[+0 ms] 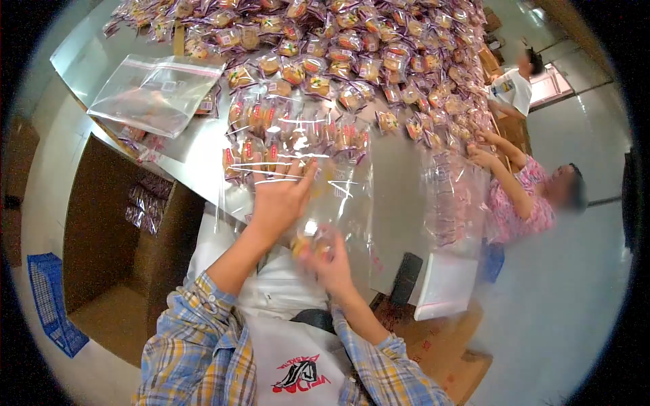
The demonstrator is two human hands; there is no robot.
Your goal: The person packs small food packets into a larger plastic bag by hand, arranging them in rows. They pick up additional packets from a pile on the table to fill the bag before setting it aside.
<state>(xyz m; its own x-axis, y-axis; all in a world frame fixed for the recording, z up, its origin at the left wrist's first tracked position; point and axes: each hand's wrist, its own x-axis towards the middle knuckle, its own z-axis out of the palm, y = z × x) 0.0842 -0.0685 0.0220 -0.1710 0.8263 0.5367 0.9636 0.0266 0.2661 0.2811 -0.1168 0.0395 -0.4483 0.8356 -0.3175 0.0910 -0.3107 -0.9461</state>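
A large clear plastic bag lies flat on the table in front of me, with rows of individually wrapped cakes in its far part. My left hand is open at the bag, fingers stretched toward the rows; shiny film and glare cross its fingertips. Nearer to my body, my right hand is smeared by motion. Its fingers are closed around a wrapped cake, beside the bag's near end.
A big heap of wrapped cakes covers the table's far side. Another clear bag lies at left, above an open carton. At right, a co-worker's hands are at another filled bag. A white stack of bags lies nearer.
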